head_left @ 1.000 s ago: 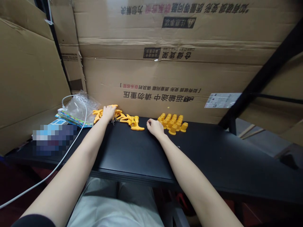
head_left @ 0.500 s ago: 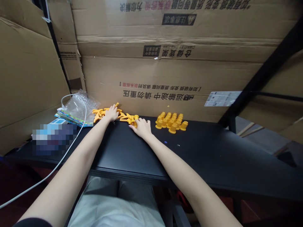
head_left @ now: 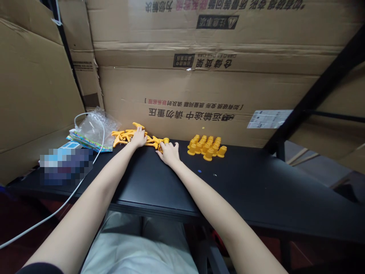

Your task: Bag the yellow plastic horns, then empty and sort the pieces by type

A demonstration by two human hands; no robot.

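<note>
A heap of yellow plastic branched pieces (head_left: 121,137) lies against the cardboard at the back of the black table. My left hand (head_left: 138,138) rests on the heap's right part, fingers stretched over the pieces. At the heap's right end, my right hand (head_left: 170,153) has thumb and forefinger around a yellow cup-shaped piece (head_left: 161,149), partly hidden by the fingers; its other fingers are spread. Another round yellow piece (head_left: 165,140) sits just behind these fingers. To the right, several yellow cup-shaped pieces (head_left: 208,154) stand upside down in close rows.
Cardboard panels (head_left: 185,87) rise behind and left of the table (head_left: 154,186). On the left lie a clear plastic bag (head_left: 95,127), a colourful packet (head_left: 88,144), a blurred box (head_left: 65,163) and a white cable (head_left: 85,175). Small blue disc (head_left: 199,171) at right.
My left hand has shifted slightly right and down, and a yellow piece behind it now lies turned and further left. My right hand has moved slightly left, its fingers more spread.
</note>
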